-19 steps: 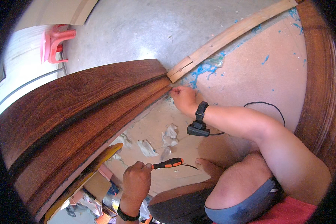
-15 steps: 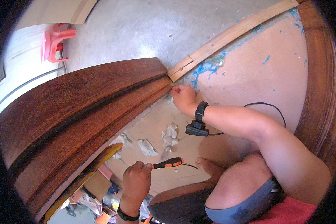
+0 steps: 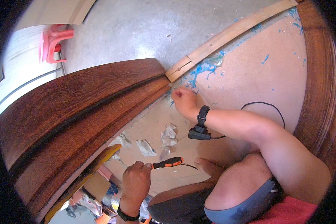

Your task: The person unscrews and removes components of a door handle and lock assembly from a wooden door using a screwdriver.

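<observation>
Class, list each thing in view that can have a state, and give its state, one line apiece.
Left hand: closed around the black-and-orange tool.
Black-and-orange tool: gripped near its handle end, thin dark shaft exposed.
Right hand: fingers curled; contents, if any, hidden.
Right wrist strap: fastened.
Black cable: curved, slack.
White scraps: crumpled, loose.
Blue bits: scattered.
Pale wooden strip: dark line near one end.

We record a grey floor [image 3: 119, 43] on the far side and, nearer, a flat brown sheet [image 3: 257, 71] as the supporting surfaces. On the sheet we see blue smears [image 3: 204, 69], thickest toward its far left corner, and crumpled white scraps [image 3: 147, 148] at near left. A pale wooden strip [image 3: 231, 36] lies along the sheet's far edge. We note a red plastic stool [image 3: 59, 35] at the floor's far left.
</observation>
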The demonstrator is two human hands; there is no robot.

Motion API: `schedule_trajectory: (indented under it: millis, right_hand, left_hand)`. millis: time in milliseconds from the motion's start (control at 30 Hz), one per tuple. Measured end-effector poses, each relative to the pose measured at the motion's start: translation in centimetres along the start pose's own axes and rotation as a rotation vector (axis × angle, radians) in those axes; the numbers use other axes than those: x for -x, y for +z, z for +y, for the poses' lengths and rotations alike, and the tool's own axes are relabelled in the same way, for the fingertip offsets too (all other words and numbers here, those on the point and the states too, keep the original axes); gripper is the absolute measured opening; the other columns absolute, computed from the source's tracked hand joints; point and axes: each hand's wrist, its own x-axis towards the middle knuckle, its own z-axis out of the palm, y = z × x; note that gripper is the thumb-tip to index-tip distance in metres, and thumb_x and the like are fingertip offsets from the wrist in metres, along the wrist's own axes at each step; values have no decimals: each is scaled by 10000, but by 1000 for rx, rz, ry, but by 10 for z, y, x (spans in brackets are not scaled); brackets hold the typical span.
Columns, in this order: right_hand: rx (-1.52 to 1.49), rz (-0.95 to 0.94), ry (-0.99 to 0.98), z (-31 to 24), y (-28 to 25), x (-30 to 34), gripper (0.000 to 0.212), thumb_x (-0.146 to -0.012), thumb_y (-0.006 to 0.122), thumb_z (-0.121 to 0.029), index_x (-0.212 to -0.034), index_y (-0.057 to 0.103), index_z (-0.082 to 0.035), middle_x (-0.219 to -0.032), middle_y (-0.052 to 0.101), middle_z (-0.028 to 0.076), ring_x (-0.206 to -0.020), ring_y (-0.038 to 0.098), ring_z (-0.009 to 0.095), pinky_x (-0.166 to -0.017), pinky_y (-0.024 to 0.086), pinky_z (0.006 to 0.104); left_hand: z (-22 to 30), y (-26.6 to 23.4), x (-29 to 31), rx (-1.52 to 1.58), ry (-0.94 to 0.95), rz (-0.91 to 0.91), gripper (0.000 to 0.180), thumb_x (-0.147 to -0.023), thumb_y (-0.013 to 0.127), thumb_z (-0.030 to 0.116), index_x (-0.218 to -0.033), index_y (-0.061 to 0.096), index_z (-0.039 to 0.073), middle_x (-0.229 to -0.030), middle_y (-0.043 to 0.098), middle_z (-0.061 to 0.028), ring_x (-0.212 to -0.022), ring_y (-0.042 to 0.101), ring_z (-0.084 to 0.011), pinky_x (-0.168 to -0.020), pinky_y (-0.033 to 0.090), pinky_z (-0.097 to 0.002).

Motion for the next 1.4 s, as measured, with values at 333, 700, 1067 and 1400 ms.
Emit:
schedule_trajectory:
  millis: [333, 700, 1067, 1400]
  right_hand:
    - [16, -21, 93, -13, 4, -7, 234, -872, 615, -241, -889, 733, -40, -834, 694, 214, -782, 690, 362, -714, 538, 424]
    - [12, 7, 66, -10, 8, -11, 240, -880, 605, -219, -833, 700, -4, -796, 690, 215, -743, 676, 369, -698, 528, 444]
    - [26, 32, -24, 11, 8, 2, 156, -869, 647, -183, -833, 648, -31, -806, 671, 160, -747, 649, 317, -683, 506, 435]
    - [-36, 64, 60, -5, 10, -8, 233, -822, 716, -116, -958, 542, -42, -882, 653, 123, -860, 639, 288, -790, 496, 396]
  left_hand:
    - [-3, 2, 2, 16, 10, 2, 71, -872, 602, 117, -847, 647, 69, -751, 569, -108, -679, 630, -314, -614, 508, -429]
    - [-2, 2, 0, 8, 7, -19, 74, -867, 605, 118, -853, 656, 67, -756, 571, -108, -687, 633, -314, -624, 510, -429]
    - [-3, 2, -1, 9, 0, -22, 64, -862, 611, 114, -861, 661, 76, -757, 573, -104, -694, 635, -313, -631, 514, -423]
    - [-4, 4, 0, 0, 1, -20, 64, -861, 610, 118, -854, 655, 73, -761, 572, -103, -693, 635, -313, -634, 516, -427]
